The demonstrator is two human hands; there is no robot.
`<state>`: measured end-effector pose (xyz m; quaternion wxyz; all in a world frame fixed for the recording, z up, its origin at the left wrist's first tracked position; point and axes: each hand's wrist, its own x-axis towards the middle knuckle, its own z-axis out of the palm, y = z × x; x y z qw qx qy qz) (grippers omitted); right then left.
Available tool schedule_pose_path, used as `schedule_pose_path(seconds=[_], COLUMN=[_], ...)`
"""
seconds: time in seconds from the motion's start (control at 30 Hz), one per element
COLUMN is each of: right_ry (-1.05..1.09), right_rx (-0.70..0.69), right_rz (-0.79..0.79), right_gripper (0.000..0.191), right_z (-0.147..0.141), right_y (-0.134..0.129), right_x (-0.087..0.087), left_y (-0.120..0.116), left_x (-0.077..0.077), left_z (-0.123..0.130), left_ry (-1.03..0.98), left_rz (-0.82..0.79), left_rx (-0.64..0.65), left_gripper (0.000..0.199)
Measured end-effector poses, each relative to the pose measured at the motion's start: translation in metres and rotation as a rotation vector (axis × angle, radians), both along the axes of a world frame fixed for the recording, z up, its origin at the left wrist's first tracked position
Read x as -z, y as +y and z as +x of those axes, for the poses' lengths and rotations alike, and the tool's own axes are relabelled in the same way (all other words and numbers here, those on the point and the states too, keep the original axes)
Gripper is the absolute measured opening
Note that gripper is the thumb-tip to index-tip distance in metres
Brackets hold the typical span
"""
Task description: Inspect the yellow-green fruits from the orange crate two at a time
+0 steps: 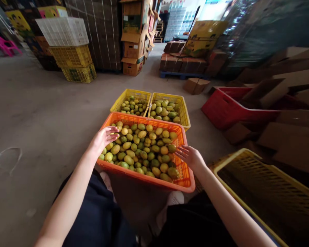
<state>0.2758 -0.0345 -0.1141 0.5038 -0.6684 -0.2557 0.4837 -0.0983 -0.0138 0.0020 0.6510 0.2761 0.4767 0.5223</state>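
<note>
An orange plastic crate (144,179) stands in front of my feet, filled with green and yellow lemon-like fruits (136,147). My left hand (104,139) is over the crate's left side, fingers apart and holding nothing. Over the right side is my right hand (190,157), its fingers spread close to a green fruit (171,148); whether they touch it I cannot tell. Just beyond the orange crate are two yellow crates, the left one (137,92) with smaller fruits and the right one (185,115) with larger ones.
A yellow crate (237,154) stands at the lower right, near my right arm. Behind it are a red crate (216,108) and loose cardboard (293,137). Stacked crates (72,56), cardboard boxes (132,49) and a loaded blue pallet (181,74) stand farther back.
</note>
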Motion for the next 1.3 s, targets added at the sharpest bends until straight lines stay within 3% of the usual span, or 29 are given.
schedule_pose_path(seconds=[0.03, 0.1, 0.2, 0.33, 0.53, 0.77, 0.9, 1.07, 1.2, 1.3], right_ry=[-0.204, -0.418, -0.532, -0.658, -0.850, -1.055, -1.071, -0.965, -0.829, -0.743], right_rx=[-0.082, -0.203, -0.362, -0.529, -0.689, -0.775, -0.780, -0.788, -0.722, -0.612], right_rz=[0.023, 0.040, 0.078, 0.176, 0.214, 0.124, 0.098, 0.095, 0.115, 0.128], right_gripper=[0.009, 0.006, 0.012, 0.017, 0.033, 0.033, 0.039, 0.041, 0.035, 0.032], right_z=[-0.002, -0.010, -0.030, -0.053, -0.071, -0.076, -0.073, -0.060, -0.060, -0.066], right_y=[0.000, 0.002, 0.016, 0.056, 0.122, 0.154, 0.146, 0.092, 0.051, 0.041], right_x=[0.011, 0.030, 0.051, 0.068, 0.095, 0.117, 0.119, 0.109, 0.097, 0.076], left_y=[0.001, 0.004, 0.010, 0.016, 0.025, 0.039, 0.043, 0.037, 0.031, 0.028], left_x=[0.000, -0.002, -0.005, -0.003, 0.003, 0.003, 0.001, -0.007, -0.011, -0.011], left_z=[0.000, 0.000, -0.001, -0.002, -0.005, -0.005, 0.001, 0.020, 0.039, 0.049], left_ry=[-0.006, -0.013, -0.017, -0.014, 0.124, 0.214, 0.186, 0.127, 0.088, 0.078], left_rz=[0.003, 0.009, 0.017, 0.023, 0.163, 0.149, 0.140, 0.135, 0.179, 0.190], left_rx=[-0.013, -0.049, -0.093, -0.093, -0.095, -0.081, -0.074, -0.020, 0.062, 0.120], left_gripper=[0.020, 0.020, 0.019, 0.017, 0.018, 0.016, 0.017, 0.021, 0.021, 0.022])
